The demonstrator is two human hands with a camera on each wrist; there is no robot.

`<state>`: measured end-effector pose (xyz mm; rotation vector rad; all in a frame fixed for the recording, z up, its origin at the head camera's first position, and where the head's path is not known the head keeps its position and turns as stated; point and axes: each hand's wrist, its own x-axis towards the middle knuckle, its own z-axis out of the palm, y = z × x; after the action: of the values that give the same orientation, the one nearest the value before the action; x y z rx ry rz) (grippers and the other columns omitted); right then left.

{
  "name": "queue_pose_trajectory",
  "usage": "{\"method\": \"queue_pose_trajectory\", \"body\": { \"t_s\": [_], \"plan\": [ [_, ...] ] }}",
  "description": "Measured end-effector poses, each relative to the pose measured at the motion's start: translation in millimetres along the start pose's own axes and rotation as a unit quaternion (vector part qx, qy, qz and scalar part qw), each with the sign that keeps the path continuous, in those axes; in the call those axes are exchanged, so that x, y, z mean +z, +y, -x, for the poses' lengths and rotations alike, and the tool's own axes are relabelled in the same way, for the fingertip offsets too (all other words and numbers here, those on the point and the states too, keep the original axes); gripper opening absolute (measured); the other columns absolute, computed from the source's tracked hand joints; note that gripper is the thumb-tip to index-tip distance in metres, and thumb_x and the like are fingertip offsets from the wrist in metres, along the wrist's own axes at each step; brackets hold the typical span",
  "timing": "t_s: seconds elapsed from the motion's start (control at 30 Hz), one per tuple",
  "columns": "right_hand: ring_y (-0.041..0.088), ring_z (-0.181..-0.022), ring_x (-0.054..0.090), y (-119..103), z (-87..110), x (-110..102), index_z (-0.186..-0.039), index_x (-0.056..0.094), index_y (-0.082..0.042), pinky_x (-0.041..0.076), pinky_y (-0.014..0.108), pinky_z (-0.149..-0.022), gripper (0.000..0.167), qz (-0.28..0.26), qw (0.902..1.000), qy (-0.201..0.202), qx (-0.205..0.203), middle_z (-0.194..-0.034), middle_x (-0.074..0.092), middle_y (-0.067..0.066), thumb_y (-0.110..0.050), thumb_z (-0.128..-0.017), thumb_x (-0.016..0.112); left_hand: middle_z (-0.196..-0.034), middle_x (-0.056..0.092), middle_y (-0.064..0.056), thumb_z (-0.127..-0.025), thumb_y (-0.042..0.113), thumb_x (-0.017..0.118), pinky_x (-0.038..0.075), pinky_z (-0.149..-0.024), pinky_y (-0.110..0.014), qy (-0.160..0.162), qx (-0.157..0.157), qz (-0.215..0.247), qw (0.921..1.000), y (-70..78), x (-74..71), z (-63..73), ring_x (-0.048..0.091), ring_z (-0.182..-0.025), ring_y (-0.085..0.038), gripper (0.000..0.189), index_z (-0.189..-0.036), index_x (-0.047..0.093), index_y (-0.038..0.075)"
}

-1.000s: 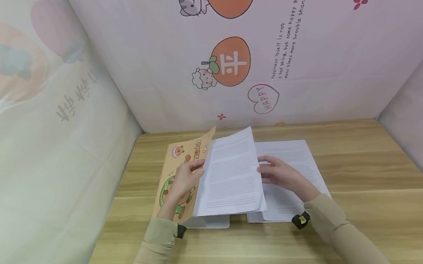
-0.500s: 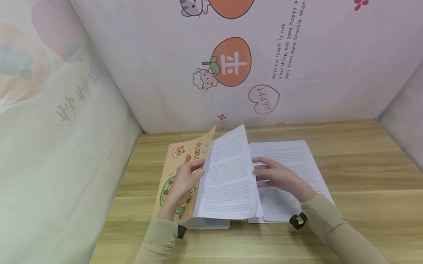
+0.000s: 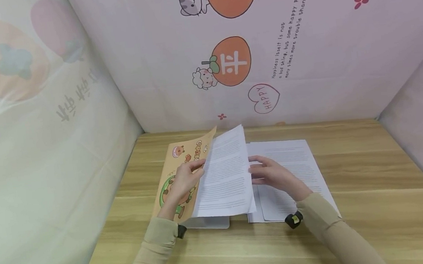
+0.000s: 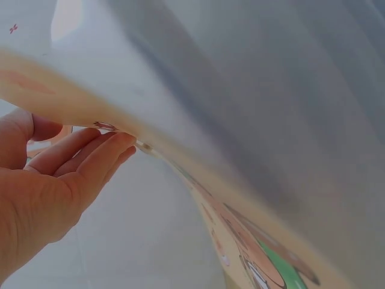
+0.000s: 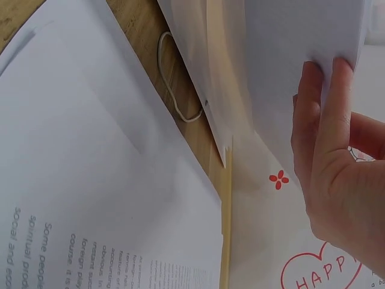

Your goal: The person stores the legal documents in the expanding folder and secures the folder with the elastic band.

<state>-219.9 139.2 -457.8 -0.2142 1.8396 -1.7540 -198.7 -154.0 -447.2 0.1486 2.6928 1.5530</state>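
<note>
An orange folder (image 3: 162, 176) with capybara cartoons on its cover lies at the left of the table, its right side raised. My left hand (image 3: 185, 180) holds that raised edge; in the left wrist view its fingertips (image 4: 126, 138) meet the printed cover. Against the folder's open side leans a small stack of printed sheets (image 3: 223, 173). My right hand (image 3: 274, 172) grips the stack's right edge, and the right wrist view shows two fingers (image 5: 337, 102) on its back face. The sheets' left edge is hidden by the folder.
More printed pages (image 3: 293, 170) lie flat at the right, partly under the right forearm. A white panel (image 3: 209, 223) shows beneath the folder. A thin pale cord loop (image 5: 174, 90) rests on the wooden table (image 3: 247, 253). Printed cloth (image 3: 308, 96) walls the back and sides.
My right hand and the sheets' right edge have moved left towards the folder, so more of the flat pages shows. My left hand stays in place on the folder.
</note>
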Motion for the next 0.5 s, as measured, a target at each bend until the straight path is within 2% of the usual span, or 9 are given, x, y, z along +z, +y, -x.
{"method": "queue_pose_trajectory", "body": {
  "t_s": [0.23,0.5],
  "plan": [
    [0.014,-0.106,0.065,-0.6,-5.5,8.6,-0.152,0.031,-0.003,0.057,0.027,-0.091,0.056,-0.005,0.9999,0.007,0.008,-0.139,0.052,0.027,-0.013,-0.101,0.052,-0.132,0.066,-0.014,-0.088,0.009,0.055,0.048,-0.107,-0.045,-0.002,-0.004,0.009,0.9999,-0.1,0.3,0.1,0.056,-0.132,-0.026,0.045,-0.132,0.063,0.004],
    [0.015,-0.107,0.065,2.1,-10.6,13.4,-0.152,0.029,-0.001,0.056,0.028,-0.093,0.058,-0.005,0.9999,-0.008,-0.004,-0.14,0.05,0.028,-0.015,-0.1,0.052,-0.134,0.065,-0.013,-0.088,0.008,0.055,0.048,-0.107,-0.044,-0.007,-0.01,0.007,0.9999,-1.0,1.2,-0.3,0.055,-0.134,-0.026,0.046,-0.133,0.062,0.004]
  ]
}}
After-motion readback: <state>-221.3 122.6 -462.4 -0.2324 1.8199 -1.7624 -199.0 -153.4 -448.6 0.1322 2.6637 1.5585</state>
